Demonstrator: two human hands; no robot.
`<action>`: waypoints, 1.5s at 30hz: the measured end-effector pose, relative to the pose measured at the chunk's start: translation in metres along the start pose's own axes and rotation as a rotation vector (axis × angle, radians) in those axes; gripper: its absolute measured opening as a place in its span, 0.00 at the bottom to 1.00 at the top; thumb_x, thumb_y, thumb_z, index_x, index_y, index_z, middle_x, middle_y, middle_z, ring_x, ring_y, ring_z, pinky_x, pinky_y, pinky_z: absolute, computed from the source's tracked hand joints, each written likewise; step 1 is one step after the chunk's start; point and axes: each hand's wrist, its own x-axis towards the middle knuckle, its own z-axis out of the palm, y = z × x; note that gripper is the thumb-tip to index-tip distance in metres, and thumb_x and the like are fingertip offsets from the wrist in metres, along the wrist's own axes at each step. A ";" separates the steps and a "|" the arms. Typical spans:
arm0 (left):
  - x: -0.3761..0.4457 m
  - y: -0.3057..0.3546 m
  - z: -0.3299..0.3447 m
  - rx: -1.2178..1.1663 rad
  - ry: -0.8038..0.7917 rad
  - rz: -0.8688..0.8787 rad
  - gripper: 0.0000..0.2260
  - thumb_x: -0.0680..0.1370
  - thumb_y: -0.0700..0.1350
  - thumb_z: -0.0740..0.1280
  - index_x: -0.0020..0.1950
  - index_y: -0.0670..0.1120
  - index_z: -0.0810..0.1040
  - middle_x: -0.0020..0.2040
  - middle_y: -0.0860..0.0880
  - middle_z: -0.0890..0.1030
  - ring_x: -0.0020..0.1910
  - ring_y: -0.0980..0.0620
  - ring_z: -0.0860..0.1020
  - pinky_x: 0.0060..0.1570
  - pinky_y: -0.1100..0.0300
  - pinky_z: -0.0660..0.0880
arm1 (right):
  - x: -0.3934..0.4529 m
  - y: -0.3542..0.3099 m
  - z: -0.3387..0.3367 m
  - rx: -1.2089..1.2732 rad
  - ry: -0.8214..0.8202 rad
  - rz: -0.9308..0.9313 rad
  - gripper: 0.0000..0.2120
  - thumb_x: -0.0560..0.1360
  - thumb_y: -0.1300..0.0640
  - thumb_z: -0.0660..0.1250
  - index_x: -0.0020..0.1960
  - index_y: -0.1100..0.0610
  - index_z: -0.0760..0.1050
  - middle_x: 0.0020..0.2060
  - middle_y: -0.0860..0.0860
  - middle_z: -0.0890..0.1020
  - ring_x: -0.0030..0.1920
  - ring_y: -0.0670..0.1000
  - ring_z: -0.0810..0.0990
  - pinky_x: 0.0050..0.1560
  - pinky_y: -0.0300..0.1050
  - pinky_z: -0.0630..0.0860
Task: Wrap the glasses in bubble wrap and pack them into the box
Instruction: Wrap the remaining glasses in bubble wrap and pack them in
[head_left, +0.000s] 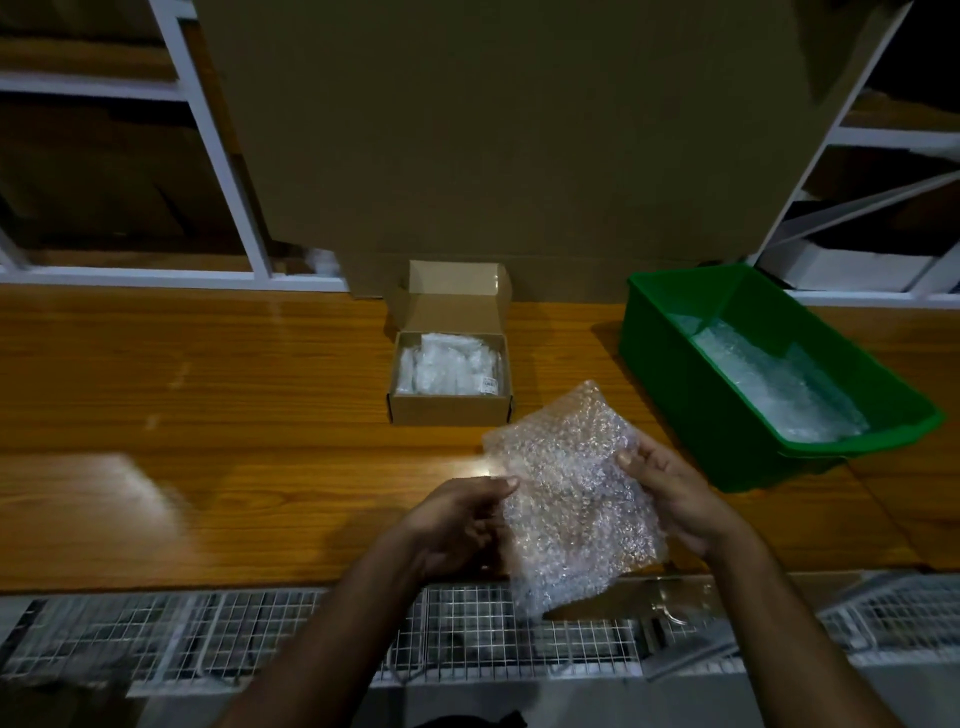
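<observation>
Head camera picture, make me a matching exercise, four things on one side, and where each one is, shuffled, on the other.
Things:
1. bubble wrap sheet
2. small cardboard box
3. green plastic bin
4. wire mesh basket

Places:
A. right side of the wooden table
B. below the table's near edge
C. held between both hands
D. middle of the table, lid open

Pairs: 1-C, 2-D, 3-A, 4-B

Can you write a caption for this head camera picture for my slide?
Both hands, left and right, hold a bubble wrap sheet near the open box and green bin.
</observation>
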 end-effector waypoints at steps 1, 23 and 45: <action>0.001 -0.002 0.000 -0.022 -0.024 0.002 0.13 0.71 0.44 0.76 0.52 0.40 0.81 0.45 0.45 0.77 0.35 0.52 0.76 0.44 0.56 0.74 | -0.001 0.000 -0.002 0.011 -0.001 0.003 0.19 0.79 0.63 0.60 0.69 0.54 0.71 0.61 0.57 0.83 0.57 0.57 0.83 0.51 0.50 0.83; -0.027 0.057 0.004 0.207 0.167 0.700 0.26 0.76 0.29 0.66 0.67 0.54 0.73 0.54 0.47 0.85 0.55 0.47 0.83 0.53 0.49 0.79 | 0.006 -0.040 0.021 -0.158 0.023 -0.268 0.08 0.72 0.60 0.71 0.49 0.53 0.86 0.46 0.53 0.86 0.47 0.52 0.84 0.50 0.48 0.80; -0.021 0.038 -0.024 0.350 0.338 0.631 0.32 0.72 0.31 0.74 0.71 0.54 0.70 0.53 0.42 0.82 0.48 0.47 0.84 0.49 0.50 0.82 | 0.028 -0.005 0.028 -0.268 0.057 -0.019 0.10 0.75 0.61 0.72 0.48 0.56 0.70 0.41 0.57 0.77 0.38 0.53 0.80 0.34 0.46 0.77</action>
